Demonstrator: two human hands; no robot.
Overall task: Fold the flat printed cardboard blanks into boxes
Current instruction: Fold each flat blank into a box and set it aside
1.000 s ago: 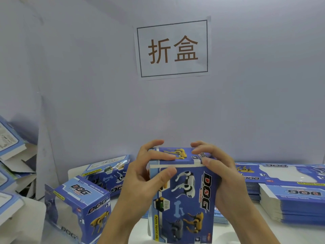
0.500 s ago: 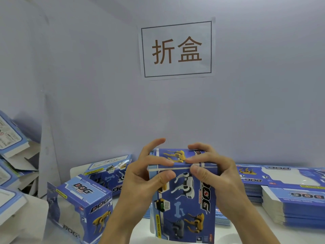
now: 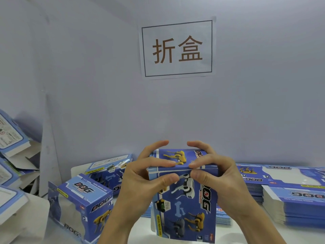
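A blue printed box [image 3: 182, 205] with robot dogs and the word DOG stands upright on the white table [image 3: 140, 231], right in front of me. My left hand [image 3: 140, 184] grips its upper left corner, fingers over the top flap and thumb on the front face. My right hand [image 3: 218, 178] grips the upper right corner the same way. Both thumbs pinch at the seam where the top flap meets the front. Stacks of flat blanks [image 3: 292, 203] lie on the right.
Two folded boxes [image 3: 79, 206] sit at the left, one behind the other. More folded boxes [image 3: 10, 138] pile up at the far left edge. A paper sign [image 3: 177, 48] hangs on the grey wall behind the table.
The top flap has come down onto the box's upper edge. My thumbs have moved closer together along the seam, and my index fingers have lifted off the top.
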